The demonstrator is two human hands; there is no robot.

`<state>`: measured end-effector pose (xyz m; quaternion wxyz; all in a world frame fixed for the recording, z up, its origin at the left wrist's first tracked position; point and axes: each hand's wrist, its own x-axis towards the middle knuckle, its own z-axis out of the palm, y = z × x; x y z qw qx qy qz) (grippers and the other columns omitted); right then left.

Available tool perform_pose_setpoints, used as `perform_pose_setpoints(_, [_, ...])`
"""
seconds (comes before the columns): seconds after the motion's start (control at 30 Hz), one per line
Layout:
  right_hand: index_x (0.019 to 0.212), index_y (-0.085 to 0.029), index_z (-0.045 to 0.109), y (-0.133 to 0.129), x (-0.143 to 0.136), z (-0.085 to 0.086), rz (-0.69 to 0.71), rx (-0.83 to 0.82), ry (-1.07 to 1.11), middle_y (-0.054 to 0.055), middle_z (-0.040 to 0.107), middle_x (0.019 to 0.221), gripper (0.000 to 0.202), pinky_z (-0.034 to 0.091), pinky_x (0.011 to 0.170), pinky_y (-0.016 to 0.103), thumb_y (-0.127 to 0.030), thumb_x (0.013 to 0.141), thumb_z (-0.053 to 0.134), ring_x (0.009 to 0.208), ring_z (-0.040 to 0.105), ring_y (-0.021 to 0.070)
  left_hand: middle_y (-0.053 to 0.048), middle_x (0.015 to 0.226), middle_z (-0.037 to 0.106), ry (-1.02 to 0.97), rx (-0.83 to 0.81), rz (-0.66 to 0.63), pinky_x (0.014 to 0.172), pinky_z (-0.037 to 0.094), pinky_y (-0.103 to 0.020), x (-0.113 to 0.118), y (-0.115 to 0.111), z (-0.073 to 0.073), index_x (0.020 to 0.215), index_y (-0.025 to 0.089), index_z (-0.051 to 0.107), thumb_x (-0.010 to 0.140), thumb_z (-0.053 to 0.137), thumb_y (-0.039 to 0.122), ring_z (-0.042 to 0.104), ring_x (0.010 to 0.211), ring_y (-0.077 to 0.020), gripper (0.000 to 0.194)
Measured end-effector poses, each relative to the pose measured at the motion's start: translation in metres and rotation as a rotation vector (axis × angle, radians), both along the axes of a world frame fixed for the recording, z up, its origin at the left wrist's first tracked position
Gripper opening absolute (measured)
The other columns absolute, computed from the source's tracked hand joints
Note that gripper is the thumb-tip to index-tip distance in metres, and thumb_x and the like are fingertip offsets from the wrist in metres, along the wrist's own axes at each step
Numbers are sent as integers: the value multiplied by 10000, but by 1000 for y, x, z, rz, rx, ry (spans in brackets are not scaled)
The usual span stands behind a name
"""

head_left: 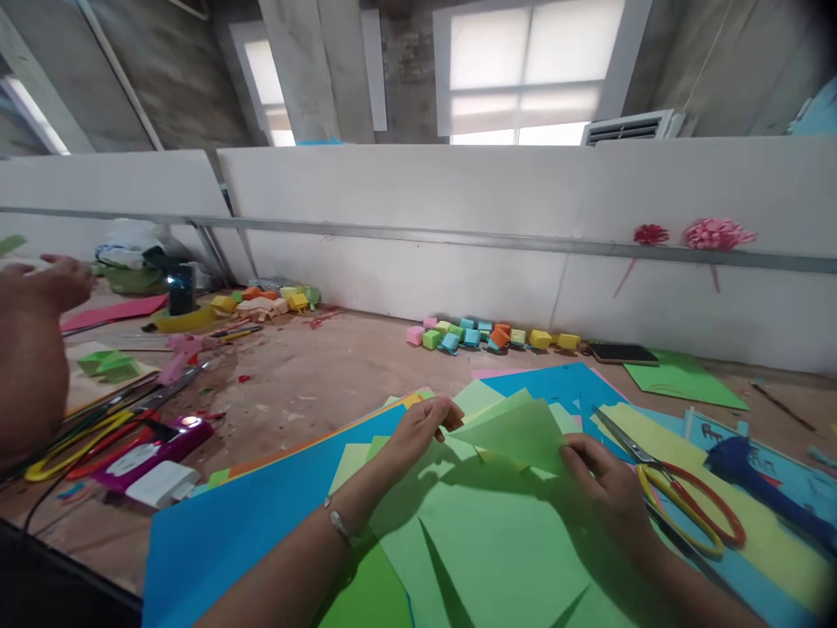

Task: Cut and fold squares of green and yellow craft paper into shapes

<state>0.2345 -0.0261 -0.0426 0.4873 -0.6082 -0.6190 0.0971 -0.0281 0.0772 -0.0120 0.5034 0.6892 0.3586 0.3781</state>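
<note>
A folded piece of light green paper [516,432] is raised above a pile of paper. My right hand [605,484] pinches its right edge between thumb and fingers. At its left corner, the curled fingers of my left hand [422,427] close on the paper; the exact contact is partly hidden. Beneath both hands lie light green sheets [490,532], some with cut or folded flaps, over a large blue sheet [196,532]. Scissors [680,501] with yellow and orange handles rest beside my right hand, blades apart.
Small coloured paper cubes [471,336] line the wall's foot. Left are a pink glue gun [181,358], a purple device [157,453] with a white plug, tape [183,318] and another person's hand [52,283]. A dark blue glue gun [772,488] and a phone [623,353] lie right.
</note>
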Motion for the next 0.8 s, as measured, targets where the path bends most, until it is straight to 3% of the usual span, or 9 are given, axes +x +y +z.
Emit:
perform_pose_setpoints(0.13, [818,-187,642,1,2,1,6,-43,94,42,659,768,311,493,616,264,-479,861,544,682,610,185,-43,825,626,33,7,-47,615,442,-257,0,0,-5,1000,167,641,735,675,472,563,715,-151,406])
perform_pose_setpoints(0.23, [802,-194,650,0,0,2,36,-10,107,43,658,774,283,498,616,267,-463,843,573,684,609,184,0,778,595,26,-38,-38,630,438,-255,3,-1,-9,1079,172,624,586,796,303,532,664,-122,538])
perform_pose_setpoints(0.33, [811,-198,645,-1,-3,0,62,31,129,54,664,810,240,512,657,281,-435,819,612,725,619,192,29,719,550,13,-83,-22,584,401,-235,5,-4,-8,1064,162,654,556,780,243,496,620,-102,530])
perform_pose_setpoints(0.47, [1018,-196,596,-2,-6,0,42,-32,215,80,667,950,314,520,720,317,-451,835,577,819,634,204,33,610,538,20,-108,82,541,372,-225,3,-2,-1,901,142,735,557,737,270,465,563,-99,367])
perform_pose_setpoints(0.57, [1074,-188,588,-6,-12,7,65,-261,14,77,655,944,373,494,715,339,-449,807,590,807,610,210,0,625,599,-82,-79,304,539,390,-234,-5,7,3,796,134,733,571,720,361,487,566,-116,320])
perform_pose_setpoints(0.67, [1047,-195,630,-12,-23,15,131,-454,-285,82,634,993,418,456,751,355,-380,682,712,912,573,252,12,604,584,-130,-60,421,536,385,-227,-11,15,3,794,138,714,582,703,419,478,554,-110,352])
perform_pose_setpoints(0.8, [810,-194,649,-19,-34,15,218,-568,-408,67,612,939,142,424,744,330,-250,687,690,895,546,234,15,581,580,-158,-69,460,512,371,-219,-9,14,0,752,137,704,558,719,433,475,538,-107,353])
